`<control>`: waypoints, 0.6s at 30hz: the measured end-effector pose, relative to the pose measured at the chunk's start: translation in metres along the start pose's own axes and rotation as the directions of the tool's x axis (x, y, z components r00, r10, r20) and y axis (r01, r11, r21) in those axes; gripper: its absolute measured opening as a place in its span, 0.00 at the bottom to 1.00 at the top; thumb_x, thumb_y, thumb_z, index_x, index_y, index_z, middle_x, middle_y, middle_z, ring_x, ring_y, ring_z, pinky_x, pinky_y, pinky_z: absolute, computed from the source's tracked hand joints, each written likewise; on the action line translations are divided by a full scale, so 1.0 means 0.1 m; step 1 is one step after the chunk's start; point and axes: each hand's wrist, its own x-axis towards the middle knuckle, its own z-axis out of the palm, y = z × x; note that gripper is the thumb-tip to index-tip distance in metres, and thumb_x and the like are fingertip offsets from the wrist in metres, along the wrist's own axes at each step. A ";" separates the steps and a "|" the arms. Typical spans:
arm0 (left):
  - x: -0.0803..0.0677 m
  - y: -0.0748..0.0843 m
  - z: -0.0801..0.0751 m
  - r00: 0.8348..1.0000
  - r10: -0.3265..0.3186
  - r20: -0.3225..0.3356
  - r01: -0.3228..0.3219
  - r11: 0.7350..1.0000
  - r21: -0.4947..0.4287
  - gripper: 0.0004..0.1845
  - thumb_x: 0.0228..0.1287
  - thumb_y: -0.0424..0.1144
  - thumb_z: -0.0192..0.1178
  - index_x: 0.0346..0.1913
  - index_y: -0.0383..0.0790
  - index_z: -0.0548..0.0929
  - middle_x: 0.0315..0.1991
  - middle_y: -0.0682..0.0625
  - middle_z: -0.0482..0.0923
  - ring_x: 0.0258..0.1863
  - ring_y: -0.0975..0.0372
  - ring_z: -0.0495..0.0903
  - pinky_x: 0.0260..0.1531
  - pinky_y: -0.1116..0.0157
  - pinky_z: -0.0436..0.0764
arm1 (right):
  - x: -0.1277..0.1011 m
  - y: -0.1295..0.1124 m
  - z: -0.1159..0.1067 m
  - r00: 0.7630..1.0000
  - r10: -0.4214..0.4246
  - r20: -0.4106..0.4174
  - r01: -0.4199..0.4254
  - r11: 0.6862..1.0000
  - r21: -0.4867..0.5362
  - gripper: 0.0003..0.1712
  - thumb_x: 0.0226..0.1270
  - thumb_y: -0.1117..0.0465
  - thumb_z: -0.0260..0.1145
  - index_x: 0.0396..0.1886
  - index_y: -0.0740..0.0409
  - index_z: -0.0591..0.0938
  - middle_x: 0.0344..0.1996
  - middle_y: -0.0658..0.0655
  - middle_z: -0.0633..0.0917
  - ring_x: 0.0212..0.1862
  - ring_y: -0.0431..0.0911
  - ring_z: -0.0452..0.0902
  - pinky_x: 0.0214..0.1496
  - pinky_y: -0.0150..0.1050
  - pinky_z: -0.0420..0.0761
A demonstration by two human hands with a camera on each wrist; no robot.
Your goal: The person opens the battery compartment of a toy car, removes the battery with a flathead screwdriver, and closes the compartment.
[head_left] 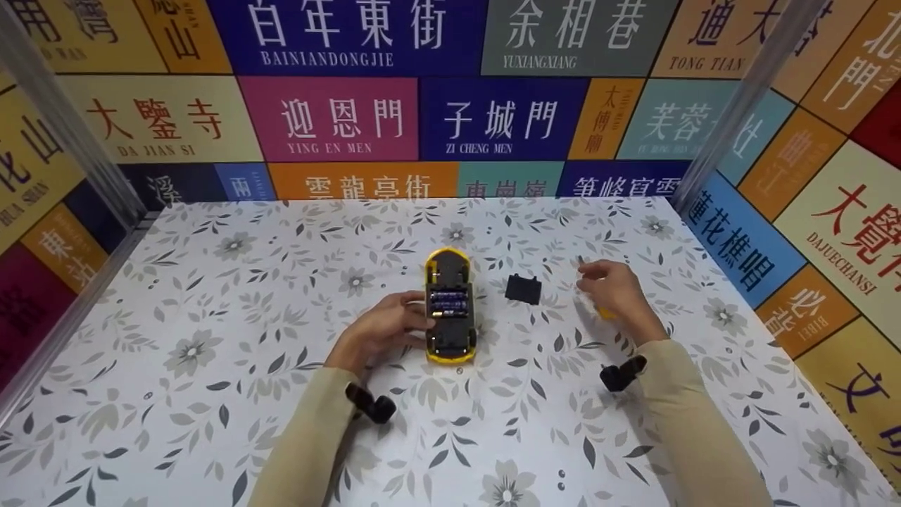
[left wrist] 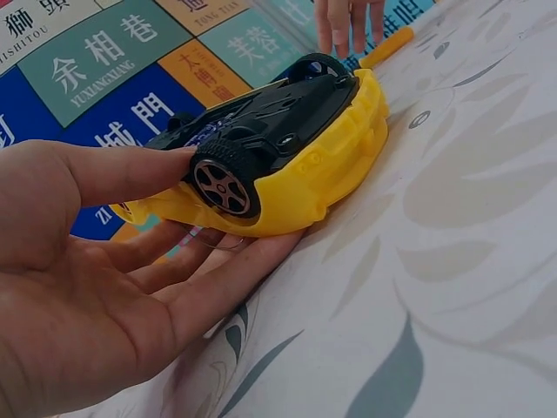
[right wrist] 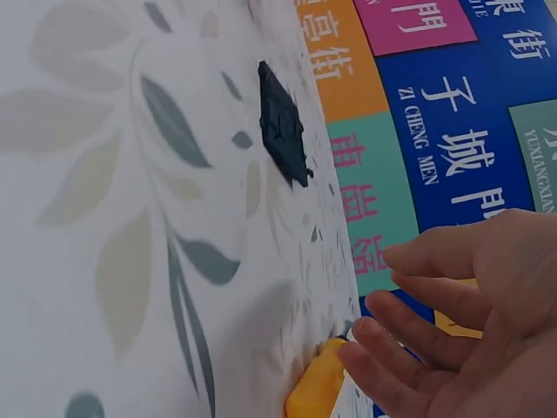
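A yellow toy car [head_left: 450,355] lies upside down, its black underside facing up. Several blue batteries [head_left: 449,304] sit in its uncovered compartment. My left hand [head_left: 387,325] grips the car from the left side; in the left wrist view, the thumb presses by a wheel [left wrist: 224,185] and the other fingers reach beneath the yellow body. Over on the right, my right hand [head_left: 614,290] hovers above an orange-yellow handle [right wrist: 315,387], fingers loosely bent with nothing between them. The handle looks like a screwdriver's, mostly hidden by that hand in the head view.
A black battery cover [head_left: 524,289] lies on the table between the car and my right hand. The table bears a white leaf-and-flower cloth [head_left: 281,422]. Colourful lettered panels [head_left: 331,120] stand along the back and both sides.
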 end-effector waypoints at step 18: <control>-0.01 -0.01 0.03 1.000 0.025 -0.007 -0.025 1.000 -0.013 0.32 0.60 0.21 0.53 0.70 0.33 0.67 0.60 0.36 0.78 0.51 0.53 0.84 0.51 0.53 0.88 | -0.09 0.30 -0.07 0.990 0.120 0.073 -0.114 0.990 -0.082 0.40 0.70 0.49 0.65 0.71 0.71 0.65 0.62 0.72 0.73 0.54 0.55 0.73 0.52 0.43 0.79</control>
